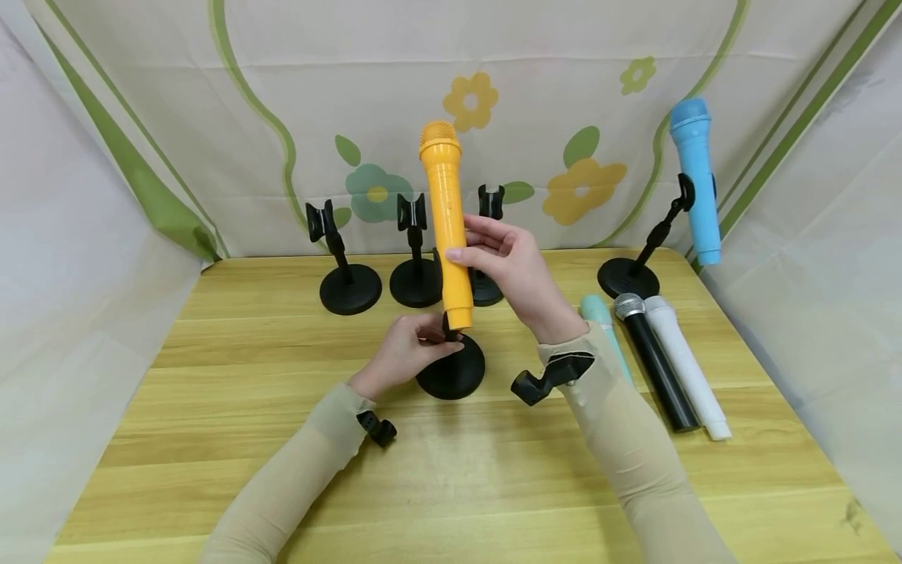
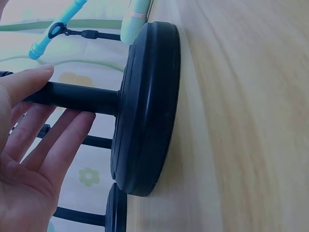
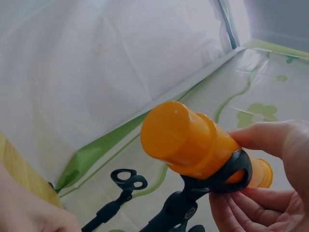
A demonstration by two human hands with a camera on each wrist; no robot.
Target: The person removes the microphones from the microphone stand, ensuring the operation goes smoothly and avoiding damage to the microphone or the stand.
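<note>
An orange microphone (image 1: 449, 211) stands nearly upright over a black microphone stand (image 1: 451, 377), leaning slightly left at its top. My right hand (image 1: 513, 270) pinches its lower part, thumb in front and fingers behind. In the right wrist view, the stand's black clip (image 3: 239, 169) wraps around the orange body close to the fingers. My left hand (image 1: 407, 350) holds the same stand below the microphone. The left wrist view has its thumb and fingers around the black pole (image 2: 79, 98), with the round base (image 2: 147, 111) on the table.
Behind are black stands with bare clips, at the left (image 1: 350, 288), centre (image 1: 416, 282) and right (image 1: 488, 290). A blue microphone (image 1: 696, 180) sits in another stand (image 1: 629, 276). Mint (image 1: 597, 311), black (image 1: 658, 368) and white (image 1: 687, 364) microphones lie at the right on the wooden table (image 1: 211, 439).
</note>
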